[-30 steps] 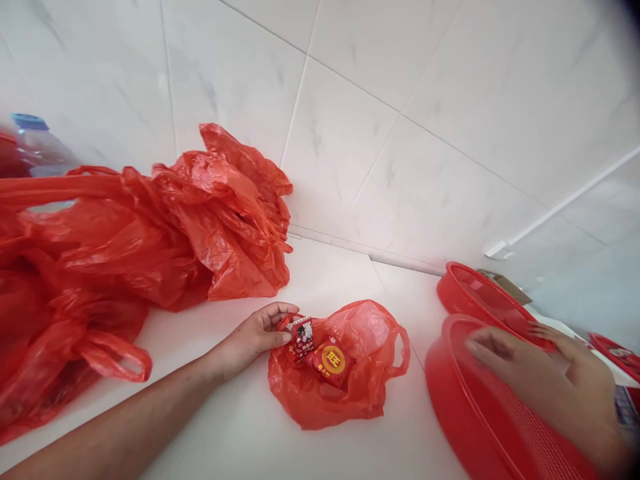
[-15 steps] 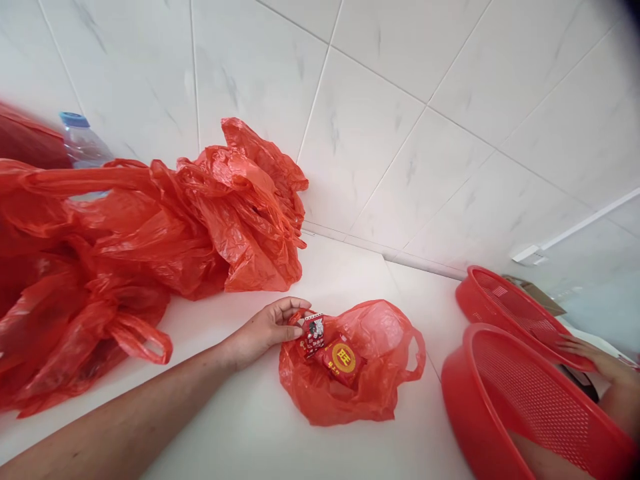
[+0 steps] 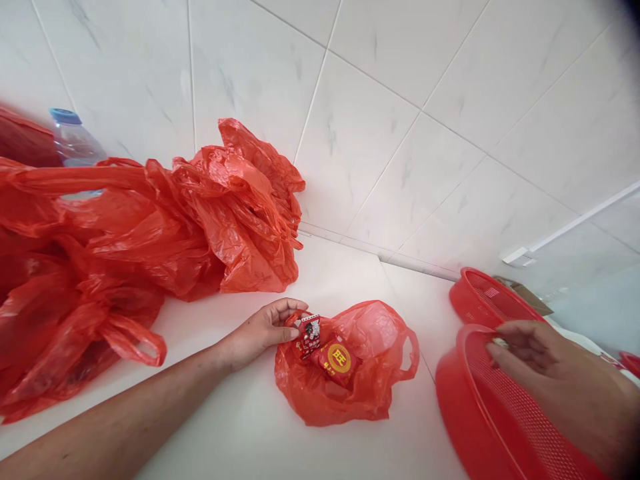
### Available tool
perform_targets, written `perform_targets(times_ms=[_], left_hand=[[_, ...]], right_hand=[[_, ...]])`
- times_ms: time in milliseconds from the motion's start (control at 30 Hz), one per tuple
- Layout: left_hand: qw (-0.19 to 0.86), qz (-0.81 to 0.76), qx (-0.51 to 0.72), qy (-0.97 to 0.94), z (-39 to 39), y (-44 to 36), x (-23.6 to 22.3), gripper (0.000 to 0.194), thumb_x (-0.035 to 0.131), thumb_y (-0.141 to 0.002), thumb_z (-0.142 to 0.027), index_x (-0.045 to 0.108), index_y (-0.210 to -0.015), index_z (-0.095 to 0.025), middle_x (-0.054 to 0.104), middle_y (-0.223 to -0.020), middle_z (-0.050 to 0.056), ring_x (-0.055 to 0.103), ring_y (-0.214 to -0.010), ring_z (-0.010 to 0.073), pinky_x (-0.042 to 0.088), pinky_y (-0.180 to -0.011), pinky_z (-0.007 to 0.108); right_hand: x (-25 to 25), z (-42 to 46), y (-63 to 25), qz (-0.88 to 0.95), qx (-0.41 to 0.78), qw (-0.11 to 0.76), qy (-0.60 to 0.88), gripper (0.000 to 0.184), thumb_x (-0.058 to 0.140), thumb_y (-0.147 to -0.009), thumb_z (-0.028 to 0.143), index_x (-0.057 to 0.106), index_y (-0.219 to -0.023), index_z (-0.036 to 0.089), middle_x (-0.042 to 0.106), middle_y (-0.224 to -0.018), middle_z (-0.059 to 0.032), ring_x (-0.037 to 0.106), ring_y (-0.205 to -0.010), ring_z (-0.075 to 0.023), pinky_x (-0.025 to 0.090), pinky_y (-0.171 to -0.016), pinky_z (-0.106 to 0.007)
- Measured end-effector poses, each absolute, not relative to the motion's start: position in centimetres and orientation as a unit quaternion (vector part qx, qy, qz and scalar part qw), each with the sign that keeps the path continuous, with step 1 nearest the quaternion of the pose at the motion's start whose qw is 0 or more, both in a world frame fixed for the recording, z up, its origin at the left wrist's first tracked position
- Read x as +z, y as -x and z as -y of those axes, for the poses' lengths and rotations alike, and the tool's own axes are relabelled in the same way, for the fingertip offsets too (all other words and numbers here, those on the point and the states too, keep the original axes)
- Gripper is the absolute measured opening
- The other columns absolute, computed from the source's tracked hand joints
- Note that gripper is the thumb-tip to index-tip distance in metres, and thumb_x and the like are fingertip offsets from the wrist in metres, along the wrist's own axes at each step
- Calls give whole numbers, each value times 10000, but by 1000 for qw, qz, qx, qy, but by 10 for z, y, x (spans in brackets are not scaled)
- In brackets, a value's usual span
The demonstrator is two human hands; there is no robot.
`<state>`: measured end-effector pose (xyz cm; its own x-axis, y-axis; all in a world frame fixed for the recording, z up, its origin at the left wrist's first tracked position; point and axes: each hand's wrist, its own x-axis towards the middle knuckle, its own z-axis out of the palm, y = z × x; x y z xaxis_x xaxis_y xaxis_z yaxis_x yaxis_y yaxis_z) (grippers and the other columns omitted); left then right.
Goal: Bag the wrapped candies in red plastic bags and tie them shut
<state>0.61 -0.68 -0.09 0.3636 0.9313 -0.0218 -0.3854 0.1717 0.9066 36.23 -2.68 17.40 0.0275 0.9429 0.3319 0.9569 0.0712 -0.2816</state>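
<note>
My left fingers [image 3: 283, 312] pinch a small red packet [image 3: 310, 335] at the mouth of a red plastic bag [image 3: 363, 387] on the tabletop [image 3: 240, 427]; a light pinch suits it, while my right fingers [image 3: 520, 340] curl at the rim of a red mesh basket [image 3: 453, 393]

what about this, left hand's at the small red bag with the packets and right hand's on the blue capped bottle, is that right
No: the right hand is not on the blue-capped bottle; it is at the rim of a red mesh plastic basket, as the head view shows. The left hand is at the small red plastic bag with the packets, as you said.
</note>
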Motion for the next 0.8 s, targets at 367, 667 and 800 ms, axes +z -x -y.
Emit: perform_targets(times_ms=[367,667,800], left_hand=[[704,-298,472,-439,8,-9,3,417,749,-697,-241,571,-1074,-224,666,-1021,49,616,-895,186,444,-864,351],[689,-271,466,-484,11,-12,16,356,724,-736,-234,575,-1059,-232,666,-1084,54,605,-976,195,427,-892,342],[656,-295,480,-502,5,-12,34,350,724,-735,-240,574,-1051,-237,641,-1094,34,598,-959,178,450,-833,302]], right_hand=[[126,36,-262,777,18,155,610,274,510,-816,434,537,-1054,302,601,-1139,-21,628,-854,-208,505,-682,-333],[44,39,-310,546,119,407,723,761,545,-758,565,300,-1369,183,408,-1362,-171,534,-1126,-289,503,-829,-383],[34,35,-311,550,221,357,722,410,520,-762,575,585,-942,213,651,-982,-81,629,-879,-263,500,-734,-363]])
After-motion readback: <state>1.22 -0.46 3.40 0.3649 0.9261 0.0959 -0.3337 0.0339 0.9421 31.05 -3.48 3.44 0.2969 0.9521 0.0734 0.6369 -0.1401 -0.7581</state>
